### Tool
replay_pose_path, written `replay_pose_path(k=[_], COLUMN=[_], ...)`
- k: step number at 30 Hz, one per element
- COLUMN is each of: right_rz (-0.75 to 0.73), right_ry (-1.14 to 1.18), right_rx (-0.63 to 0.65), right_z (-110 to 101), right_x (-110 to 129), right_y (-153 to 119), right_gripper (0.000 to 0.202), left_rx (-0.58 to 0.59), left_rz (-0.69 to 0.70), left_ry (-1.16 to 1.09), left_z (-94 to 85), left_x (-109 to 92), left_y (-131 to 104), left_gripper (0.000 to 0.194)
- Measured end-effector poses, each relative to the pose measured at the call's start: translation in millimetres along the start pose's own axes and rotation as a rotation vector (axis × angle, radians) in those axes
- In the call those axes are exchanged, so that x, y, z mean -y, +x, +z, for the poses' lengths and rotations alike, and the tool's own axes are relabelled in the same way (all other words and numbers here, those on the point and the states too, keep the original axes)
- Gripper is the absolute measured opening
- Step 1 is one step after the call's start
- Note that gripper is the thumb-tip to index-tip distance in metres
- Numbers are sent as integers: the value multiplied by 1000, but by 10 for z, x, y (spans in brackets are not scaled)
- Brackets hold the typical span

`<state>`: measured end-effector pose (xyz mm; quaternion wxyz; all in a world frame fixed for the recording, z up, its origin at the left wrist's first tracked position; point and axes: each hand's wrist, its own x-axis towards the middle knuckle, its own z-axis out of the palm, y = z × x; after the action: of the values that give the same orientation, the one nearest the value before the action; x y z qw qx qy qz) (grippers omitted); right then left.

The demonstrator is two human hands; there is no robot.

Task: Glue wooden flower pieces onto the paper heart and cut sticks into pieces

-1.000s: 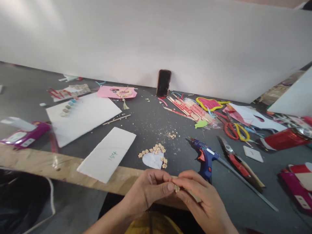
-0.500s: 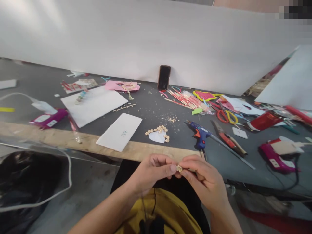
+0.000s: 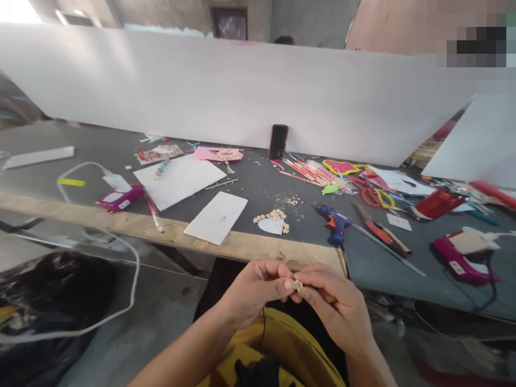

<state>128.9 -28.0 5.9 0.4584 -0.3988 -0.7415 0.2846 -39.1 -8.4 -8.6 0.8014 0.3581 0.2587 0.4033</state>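
Between the fingertips of both hands is a small cream, knobbly flower-like piece (image 3: 298, 285), held just in front of the table edge. My left hand (image 3: 264, 287) pinches it from the left with thumb and forefinger. From the other side, my right hand (image 3: 334, 298) grips it with its thumb and curled fingers. Past the hands, on the dark table, lies a white rounded paper shape (image 3: 270, 226) with several similar cream pieces (image 3: 276, 214) along its upper and right edge. A blue glue gun (image 3: 338, 223) lies to their right.
Pliers (image 3: 381, 231), scissors (image 3: 377, 197) and a red can (image 3: 439, 202) lie on the right. A phone (image 3: 278, 141) leans on the white partition (image 3: 181, 86). White sheets (image 3: 215, 217) and a purple power strip (image 3: 121, 199) are leftward; crumbs (image 3: 292, 202) dot the middle.
The view has tilted up and turned slightly left, so the table's things appear lower and further right. Both hands still hold the cream piece, which looks slightly turned.
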Motion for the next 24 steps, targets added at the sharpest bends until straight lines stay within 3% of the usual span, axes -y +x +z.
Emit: replay_pose_path(k=[7,17,24], right_rz=[-1,-73,-43], right_ry=[68,-23,30], right_rx=[-29,-59,-53], right_z=[-30,-113,-138], right_x=[11,-96,-134], right_y=[-67,-87,-160], right_gripper=[17,18,20], left_rx=[-21,-42,-35], left_rz=[-35,10,-62], left_ry=[7,101,127], left_z=[86,110,156], left_x=[34,19,56], left_y=[31,59,48], left_gripper=[21,15,15])
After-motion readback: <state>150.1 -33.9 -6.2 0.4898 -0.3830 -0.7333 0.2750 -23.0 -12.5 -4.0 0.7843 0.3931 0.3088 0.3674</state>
